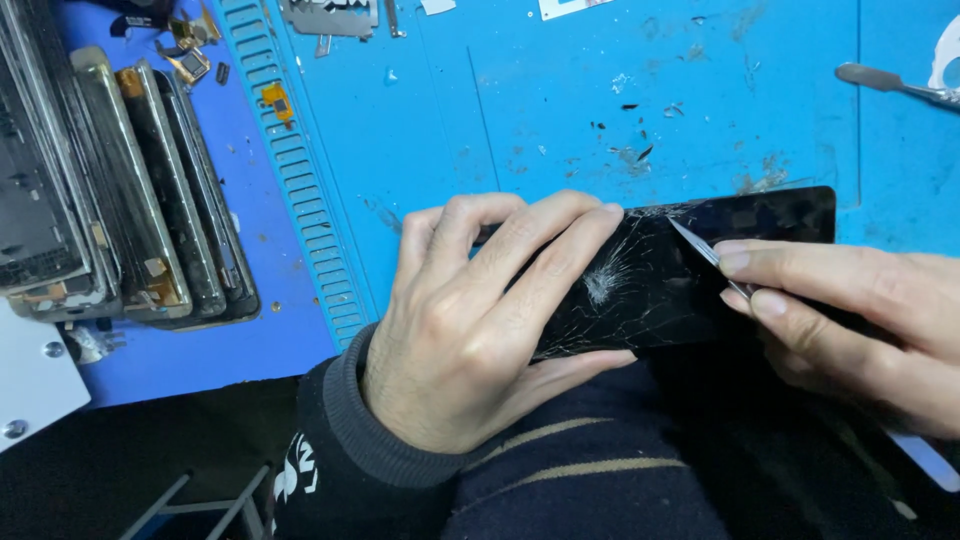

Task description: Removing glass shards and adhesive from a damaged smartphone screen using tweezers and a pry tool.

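Note:
A black phone (670,275) with a badly cracked glass face lies flat at the near edge of a blue work mat (560,110). My left hand (480,320) lies over its left half, fingers spread across the glass and thumb under the near edge, holding it down. My right hand (850,310) comes in from the right and pinches a thin metal blade tool (705,252). The tool's tip rests on the cracked glass near the phone's far edge. A white burst of cracks shows just beside my left fingertips.
A row of several disassembled phones (120,190) stands on edge at the left. Small gold parts (275,100) and metal pieces (330,18) lie at the mat's far side. A metal spatula tool (890,82) lies at far right. A white plate with screws (30,380) sits at near left.

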